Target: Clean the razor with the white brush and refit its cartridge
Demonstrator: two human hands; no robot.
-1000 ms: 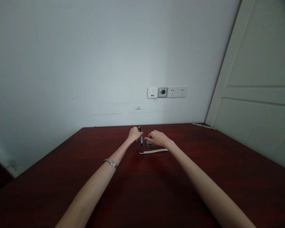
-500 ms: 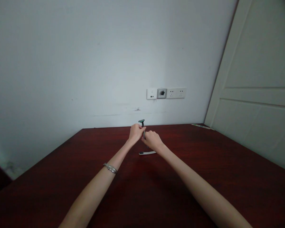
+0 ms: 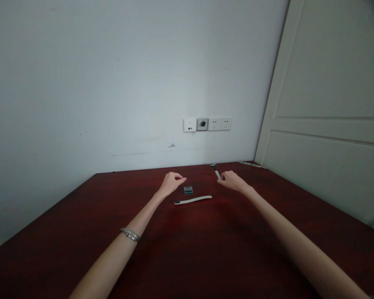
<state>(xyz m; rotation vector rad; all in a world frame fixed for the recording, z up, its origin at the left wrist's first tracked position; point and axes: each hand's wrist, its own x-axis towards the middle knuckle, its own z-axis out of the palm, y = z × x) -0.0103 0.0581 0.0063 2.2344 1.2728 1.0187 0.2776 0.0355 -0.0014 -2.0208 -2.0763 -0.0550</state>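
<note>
My right hand [image 3: 233, 182] is closed on the grey handle end of a razor [image 3: 218, 174]. The razor's dark green head points away from me, toward the wall. My left hand [image 3: 172, 183] is over the table with nothing in it, its fingers bent and the thumb a little apart from them. A small clear case [image 3: 188, 190] with something dark green inside lies just right of my left hand. Nearer to me lies a slim whitish handle-like strip [image 3: 195, 200] with a dark left end, touched by neither hand.
Everything lies on a dark red wooden table [image 3: 187, 249]. Its far edge meets a white wall with a row of sockets [image 3: 220, 124]. A thin, pale strip [image 3: 252, 164] rests at the far right corner, beside a white panelled door [image 3: 324, 124].
My hands have moved apart. The left has let go of the razor, and the right has carried it rightward and lowered it. The clear case now shows, and the view has shifted slightly right.
</note>
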